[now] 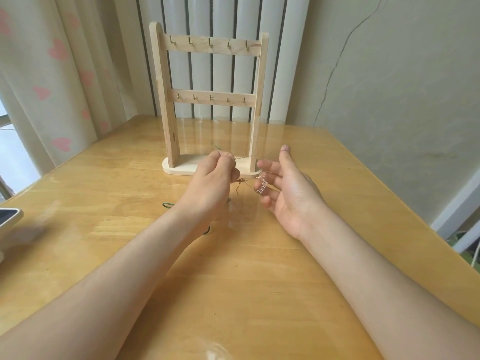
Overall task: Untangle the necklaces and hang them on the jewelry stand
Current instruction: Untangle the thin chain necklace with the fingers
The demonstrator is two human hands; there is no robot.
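Pulling a knot apart is the step going on now. The left hand (215,175) is curled up small, and its fingertips pinch a thin gold chain (249,156). The chain runs in a tight line from that pinch over to the right hand (291,188). The right hand is wide, with its fingers straight and spread out, and the chain seems to lie across them. It does not pinch anything that I can see.

A small shiny pendant (261,188) hangs just beside the right hand's fingers. Under the left hand there is a little knot (240,181) where thin strands meet and cross. I cannot tell how many strands are in it, because they are so fine.

A dark green cord (168,205) lies on the table (233,281) near the left wrist, and most of it is hidden under the arm. It may be another necklace.

The jewelry stand (210,96) is upright just behind the hands, close to them. Its hooks (211,42) on both bars have nothing on them. So I think the task is only at the start, with no necklace hung yet.

The next move needs soft, slow fingers. The right hand should pick at the knot and make a loop bigger, not pull hard. A hard pull could make the knot tighter or snap the thin chain. Once the gold chain is free, it can go up on a hook.
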